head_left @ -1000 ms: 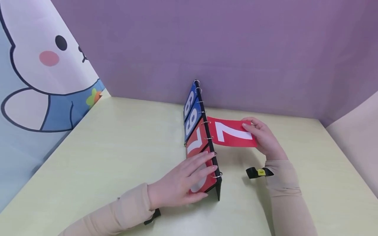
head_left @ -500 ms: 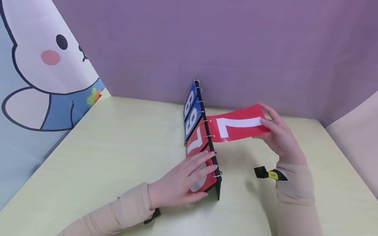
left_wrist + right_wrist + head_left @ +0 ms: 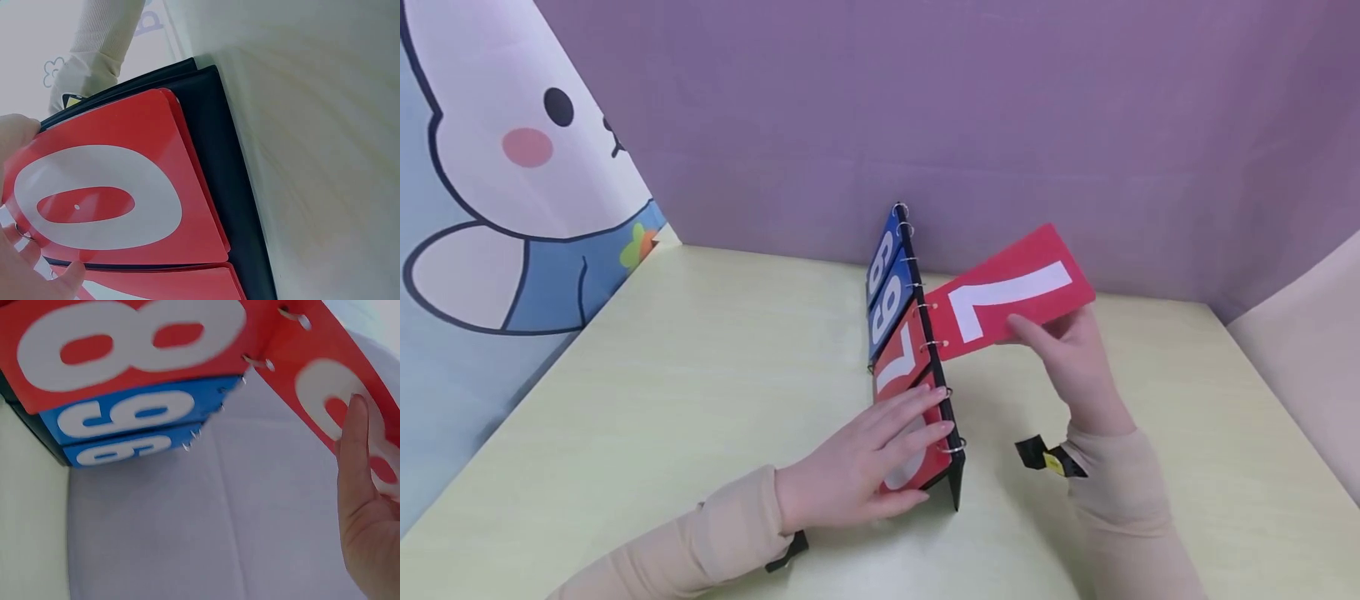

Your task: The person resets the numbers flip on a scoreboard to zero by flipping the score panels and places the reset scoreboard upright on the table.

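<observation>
A flip scoreboard (image 3: 929, 333) stands like a tent on the table, its number cards on rings along the top. My right hand (image 3: 1078, 358) pinches a red card (image 3: 1011, 292) with a white 7, thumb on that face and fingers behind. That card tilts up, away from the rings; its reverse shows an 8 in the right wrist view. My left hand (image 3: 853, 467) lies along the scoreboard's near end, straight fingers across a red 0 card (image 3: 156, 244), fingertips at the top edge. Another red 7 card (image 3: 895, 367) lies on the left face.
Blue cards (image 3: 887, 296) hang at the scoreboard's far end. A red 8 card (image 3: 134, 340) hangs on its right side. The pale yellow table (image 3: 730, 350) runs back to a purple cloth wall (image 3: 925, 108). A cartoon-printed cloth (image 3: 482, 208) stands on the left.
The red 7 card has swung upward, its free end now higher. My right hand first moved outward, then back in along the card's lower edge. My left hand has stayed in place.
</observation>
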The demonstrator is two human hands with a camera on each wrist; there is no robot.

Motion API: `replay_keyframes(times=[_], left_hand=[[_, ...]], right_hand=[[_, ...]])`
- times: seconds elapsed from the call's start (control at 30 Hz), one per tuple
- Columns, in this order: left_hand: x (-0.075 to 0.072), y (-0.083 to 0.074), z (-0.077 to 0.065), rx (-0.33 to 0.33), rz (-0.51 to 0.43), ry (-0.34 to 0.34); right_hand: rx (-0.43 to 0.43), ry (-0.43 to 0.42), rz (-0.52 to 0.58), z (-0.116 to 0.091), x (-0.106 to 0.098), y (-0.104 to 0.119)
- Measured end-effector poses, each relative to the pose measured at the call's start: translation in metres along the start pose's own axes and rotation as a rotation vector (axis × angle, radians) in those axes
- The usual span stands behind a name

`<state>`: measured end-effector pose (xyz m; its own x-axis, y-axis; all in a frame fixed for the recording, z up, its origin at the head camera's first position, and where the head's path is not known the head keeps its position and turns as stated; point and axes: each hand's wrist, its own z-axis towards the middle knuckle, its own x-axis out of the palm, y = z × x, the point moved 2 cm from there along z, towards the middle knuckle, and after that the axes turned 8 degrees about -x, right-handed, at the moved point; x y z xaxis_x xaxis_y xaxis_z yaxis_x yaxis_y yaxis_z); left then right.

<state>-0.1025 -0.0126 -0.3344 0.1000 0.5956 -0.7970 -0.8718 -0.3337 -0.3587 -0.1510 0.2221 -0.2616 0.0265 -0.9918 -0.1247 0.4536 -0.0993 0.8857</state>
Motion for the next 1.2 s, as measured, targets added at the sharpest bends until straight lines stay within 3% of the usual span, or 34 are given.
replay_keyframes(times=[0.17, 0.43, 0.6, 0.8, 0.9, 1.07, 1.2], left_hand=[[0.000, -0.001, 0.002, 0.008, 0.003, 0.006], [0.000, -0.002, 0.001, 0.013, 0.015, -0.001], [0.001, -0.002, 0.002, 0.053, 0.029, -0.046], [0.001, -0.001, 0.003, 0.090, 0.036, -0.086], [0.000, -0.001, 0.003, 0.091, 0.040, -0.083], [0.000, -0.002, 0.003, 0.069, 0.057, -0.059], [0.000, -0.002, 0.002, 0.034, 0.068, -0.027]], right_hand=[[0.017, 0.091, -0.052, -0.004, 0.015, 0.000], [-0.006, 0.151, -0.159, -0.004, 0.029, -0.006], [-0.216, 0.181, -0.303, -0.002, 0.038, -0.010], [-0.531, 0.092, -0.448, 0.001, 0.048, -0.008], [-0.664, 0.090, -0.498, 0.002, 0.052, -0.006], [-0.841, 0.170, -0.577, 0.003, 0.056, -0.002], [-0.891, 0.285, -0.601, 0.004, 0.059, -0.001]])
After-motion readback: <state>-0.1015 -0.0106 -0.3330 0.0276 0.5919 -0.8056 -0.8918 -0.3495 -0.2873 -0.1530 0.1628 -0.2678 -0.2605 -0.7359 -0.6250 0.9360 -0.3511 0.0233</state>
